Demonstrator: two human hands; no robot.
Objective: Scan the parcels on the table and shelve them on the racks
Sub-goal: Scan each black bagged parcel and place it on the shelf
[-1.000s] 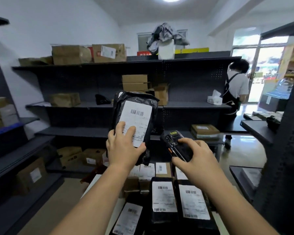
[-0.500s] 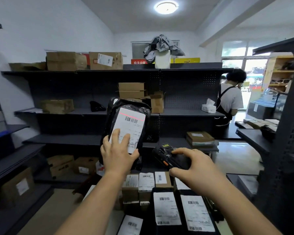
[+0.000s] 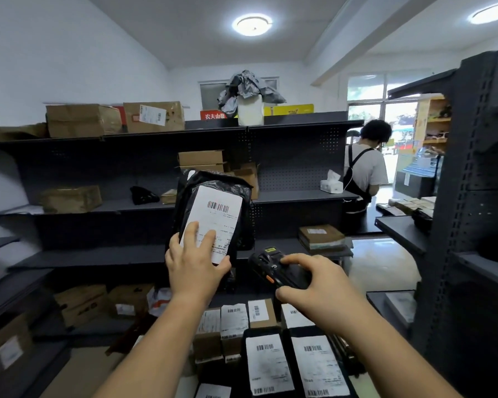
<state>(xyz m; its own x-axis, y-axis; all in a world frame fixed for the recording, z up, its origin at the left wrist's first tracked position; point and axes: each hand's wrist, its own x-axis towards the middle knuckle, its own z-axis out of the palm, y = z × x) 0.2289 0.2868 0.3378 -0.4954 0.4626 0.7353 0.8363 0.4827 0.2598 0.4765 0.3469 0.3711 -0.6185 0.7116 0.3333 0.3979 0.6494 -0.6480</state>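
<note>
My left hand [image 3: 194, 267] grips a black plastic-wrapped parcel [image 3: 213, 209] upright at chest height, its white barcode label facing me. Right of it, my right hand [image 3: 318, 288] holds a black handheld scanner [image 3: 273, 268] with an orange side button, its head turned toward the parcel. Below, on the table [image 3: 184, 380], lie several more parcels: black bags with white labels [image 3: 292, 366] and small brown boxes [image 3: 233, 326]. Dark metal racks [image 3: 112, 255] stand behind, holding scattered cardboard boxes.
A person in a white shirt and black apron [image 3: 364, 173] stands at the back right by the doorway. Another dark rack [image 3: 472, 225] stands close on my right. Boxes [image 3: 81, 303] sit on the low shelves to the left, a tissue pack [image 3: 331, 185] on the middle shelf.
My view has tilted upward, showing more ceiling. The red scan line seen across the label half a second ago is gone. Both hands keep their hold, sitting lower in the frame.
</note>
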